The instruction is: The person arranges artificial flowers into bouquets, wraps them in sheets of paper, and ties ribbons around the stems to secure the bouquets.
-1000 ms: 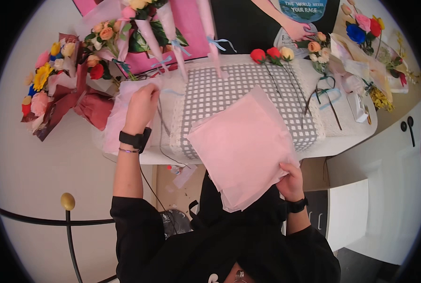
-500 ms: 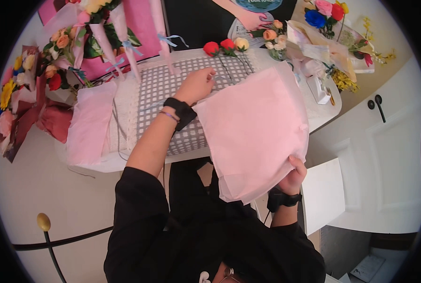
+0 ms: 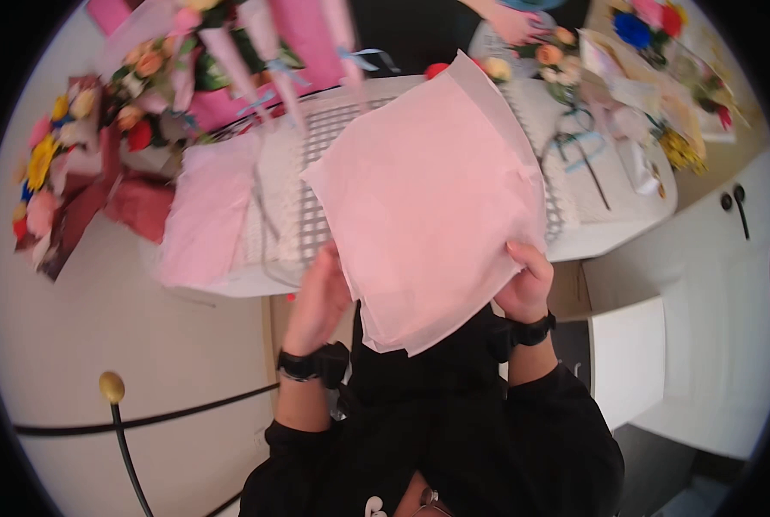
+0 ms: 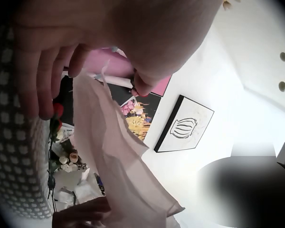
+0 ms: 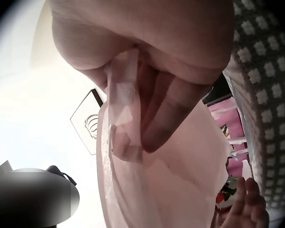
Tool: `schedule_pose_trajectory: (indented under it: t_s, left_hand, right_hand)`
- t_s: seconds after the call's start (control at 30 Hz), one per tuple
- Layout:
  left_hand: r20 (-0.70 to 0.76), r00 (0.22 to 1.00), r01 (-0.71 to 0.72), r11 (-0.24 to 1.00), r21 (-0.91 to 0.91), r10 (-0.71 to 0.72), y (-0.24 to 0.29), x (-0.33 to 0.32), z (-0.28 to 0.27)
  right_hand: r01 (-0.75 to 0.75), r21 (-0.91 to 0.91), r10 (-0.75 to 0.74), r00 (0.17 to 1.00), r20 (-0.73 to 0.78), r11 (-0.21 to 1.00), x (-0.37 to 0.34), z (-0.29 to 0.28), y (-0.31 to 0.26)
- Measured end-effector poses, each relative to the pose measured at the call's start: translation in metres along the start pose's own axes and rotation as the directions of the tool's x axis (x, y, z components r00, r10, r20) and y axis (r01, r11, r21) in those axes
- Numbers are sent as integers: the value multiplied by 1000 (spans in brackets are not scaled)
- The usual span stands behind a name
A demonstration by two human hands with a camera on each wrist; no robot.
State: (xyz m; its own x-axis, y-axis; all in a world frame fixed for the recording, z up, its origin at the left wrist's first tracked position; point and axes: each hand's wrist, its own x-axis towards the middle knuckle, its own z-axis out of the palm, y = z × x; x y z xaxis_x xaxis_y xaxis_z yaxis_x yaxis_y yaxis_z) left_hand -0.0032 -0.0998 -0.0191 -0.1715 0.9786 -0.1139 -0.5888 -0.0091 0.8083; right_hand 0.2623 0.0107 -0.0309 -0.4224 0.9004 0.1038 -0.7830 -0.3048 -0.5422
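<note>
Your right grip (image 3: pixel 524 284) pinches paper (image 3: pixel 436 207), blocking the table's (image 3: pixel 617 228) front edge — your left grip (image 3: pixel 320 297) is loose; sheets (image 3: pixel 212 211) cover its left edge.

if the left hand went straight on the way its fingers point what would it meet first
Most likely the left edge of the held pink paper, just ahead of the left hand; depth is unclear, so it might slip behind toward the checked cloth.

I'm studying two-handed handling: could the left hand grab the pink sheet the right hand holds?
Probably yes: the left hand, seemingly empty, is right by the pink sheet, with nothing visibly between them.
</note>
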Motion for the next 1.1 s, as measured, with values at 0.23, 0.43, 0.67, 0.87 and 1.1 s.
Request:
schedule_pose_trajectory:
  t_s: [0.23, 0.43, 0.67, 0.87, 1.1]
  left_hand:
    - [-126, 989, -81, 996, -24, 78, 17, -25, -29]
    - [-365, 870, -254, 936, 245, 332, 48, -28, -55]
    - [-356, 808, -375, 876, 303, 469, 65, -23, -61]
    - [-471, 690, -491, 833, 254, 550, 119, -14, -104]
    - [-482, 617, -569, 776, 272, 622, 139, -10, -157]
  right_hand:
    - [-110, -395, 125, 992, 13, 912, 1, 19, 40]
    - [-334, -596, 436, 899, 30, 730, 1, 29, 31]
    - [-292, -552, 424, 897, 126, 781, -2, 18, 36]
    - [-284, -677, 453, 888, 82, 679, -9, 10, 29]
    - [-344, -659, 465, 885, 9, 668, -16, -3, 25]
